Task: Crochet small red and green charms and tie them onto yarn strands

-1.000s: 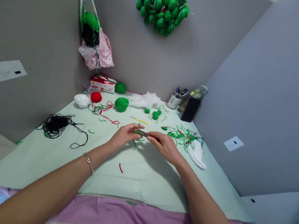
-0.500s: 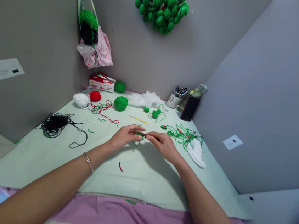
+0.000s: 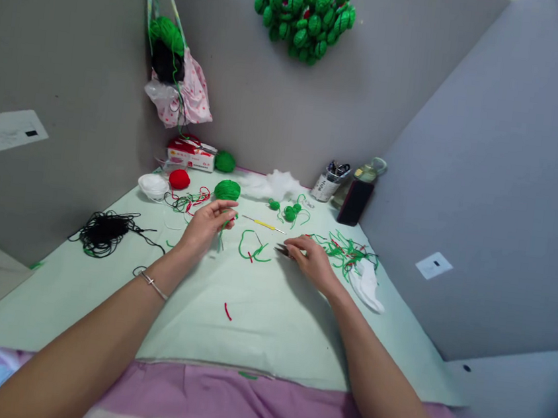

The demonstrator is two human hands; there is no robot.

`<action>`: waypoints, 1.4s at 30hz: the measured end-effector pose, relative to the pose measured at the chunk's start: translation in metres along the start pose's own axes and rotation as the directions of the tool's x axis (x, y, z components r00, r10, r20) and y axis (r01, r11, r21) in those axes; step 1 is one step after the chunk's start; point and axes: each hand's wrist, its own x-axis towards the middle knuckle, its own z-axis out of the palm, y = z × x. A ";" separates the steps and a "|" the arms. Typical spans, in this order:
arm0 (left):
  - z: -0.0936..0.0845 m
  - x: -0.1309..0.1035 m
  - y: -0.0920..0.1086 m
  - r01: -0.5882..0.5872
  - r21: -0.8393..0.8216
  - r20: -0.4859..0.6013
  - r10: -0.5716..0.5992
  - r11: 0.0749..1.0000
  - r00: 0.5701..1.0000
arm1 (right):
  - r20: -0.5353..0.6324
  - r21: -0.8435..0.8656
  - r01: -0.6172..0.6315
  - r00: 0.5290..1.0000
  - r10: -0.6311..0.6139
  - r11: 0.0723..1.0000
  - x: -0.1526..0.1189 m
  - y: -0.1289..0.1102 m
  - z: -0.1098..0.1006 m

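My left hand is closed in a pinch, with strands of green yarn hanging below the fingertips. Anything else inside that pinch is hidden by the fingers. Dark thread snips are gripped in my right hand, their pointed blades aimed left just above the table. Between the hands, cut green yarn pieces lie curled on the cloth with a short red bit among them. Just beyond them rests a yellow-handled crochet hook.
Green, red and white yarn balls, white stuffing and small green crocheted pieces lie toward the back. Black yarn sits left, green scraps right. A phone leans by a pen cup. Grey partitions enclose the table.
The hands have separated: my left hand moved left and away with green yarn, while my right moved slightly right with the snips. Loose green pieces now lie between them.
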 end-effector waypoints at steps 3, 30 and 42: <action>0.001 0.001 0.000 -0.041 -0.014 -0.046 0.040 0.999 0.998 | 0.083 -0.143 0.015 0.997 -0.003 0.990 0.007 -0.011 0.016; 0.020 -0.020 -0.019 -0.139 0.428 0.157 0.078 0.893 0.985 | 0.147 0.850 -0.267 0.948 0.282 0.455 0.014 -0.043 0.010; 0.033 -0.034 -0.032 0.175 0.254 0.439 -0.274 0.951 0.856 | -0.053 0.973 -0.034 0.930 0.365 0.228 0.016 -0.015 -0.021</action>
